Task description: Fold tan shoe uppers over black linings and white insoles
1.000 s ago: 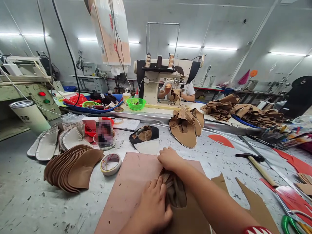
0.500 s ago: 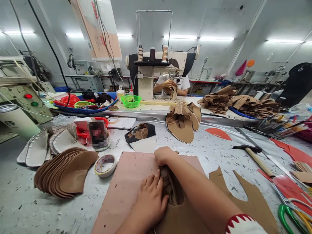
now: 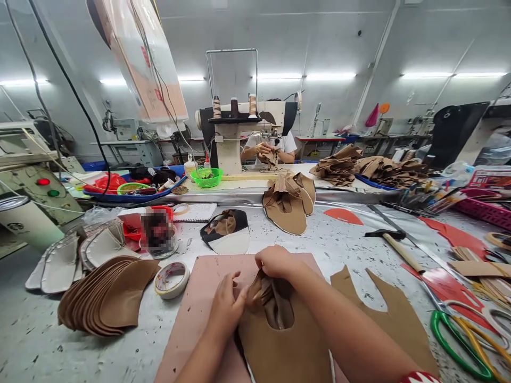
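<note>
A brown shoe upper point(image 3: 285, 348) lies on the pink board point(image 3: 203, 292), its U-shaped opening facing up and dark lining folds showing inside. My right hand point(image 3: 275, 263) is closed on the upper's far edge, with the fingertips tucked out of sight behind the material. Beside the opening's left edge is my left hand point(image 3: 224, 304), fingers apart and lifted, the thumb close to the material; whether it touches is unclear. To the right is a flat brown cut piece point(image 3: 393, 314) with a deep notch, partly behind my right forearm.
At left are stacked brown pieces point(image 3: 106, 298) and a tape roll point(image 3: 171, 280). A hammer point(image 3: 403, 252) and green-handled scissors point(image 3: 459, 340) lie at right. Finished-looking uppers point(image 3: 284, 205) rest beyond the board. A person works behind the sewing machine point(image 3: 229, 143).
My left hand has lifted off the upper, moving left, its fingers now raised. My right hand still grips the far edge, which stands more gathered. The view has shifted right.
</note>
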`<act>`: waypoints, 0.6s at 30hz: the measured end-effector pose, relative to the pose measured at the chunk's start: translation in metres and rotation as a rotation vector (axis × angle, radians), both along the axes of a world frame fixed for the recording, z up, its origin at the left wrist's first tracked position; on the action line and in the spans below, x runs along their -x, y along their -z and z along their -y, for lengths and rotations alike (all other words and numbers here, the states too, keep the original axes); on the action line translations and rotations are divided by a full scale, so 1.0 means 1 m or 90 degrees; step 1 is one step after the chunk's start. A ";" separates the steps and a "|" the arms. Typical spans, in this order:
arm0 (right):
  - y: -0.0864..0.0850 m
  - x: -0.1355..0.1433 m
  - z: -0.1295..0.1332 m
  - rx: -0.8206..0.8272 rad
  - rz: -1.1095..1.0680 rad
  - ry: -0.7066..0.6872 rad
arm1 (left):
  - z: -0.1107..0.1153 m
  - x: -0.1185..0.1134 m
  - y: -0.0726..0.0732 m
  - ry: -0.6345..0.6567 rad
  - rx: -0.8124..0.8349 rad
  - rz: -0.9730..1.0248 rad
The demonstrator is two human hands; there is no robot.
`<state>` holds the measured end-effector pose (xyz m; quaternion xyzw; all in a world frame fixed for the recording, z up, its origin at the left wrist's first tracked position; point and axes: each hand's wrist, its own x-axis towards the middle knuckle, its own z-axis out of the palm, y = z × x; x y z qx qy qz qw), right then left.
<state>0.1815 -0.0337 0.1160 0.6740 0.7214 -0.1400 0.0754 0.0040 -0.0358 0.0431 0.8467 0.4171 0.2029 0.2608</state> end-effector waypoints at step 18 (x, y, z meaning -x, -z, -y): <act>-0.009 -0.003 0.004 0.005 -0.110 -0.077 | -0.005 -0.006 -0.006 0.064 0.038 -0.003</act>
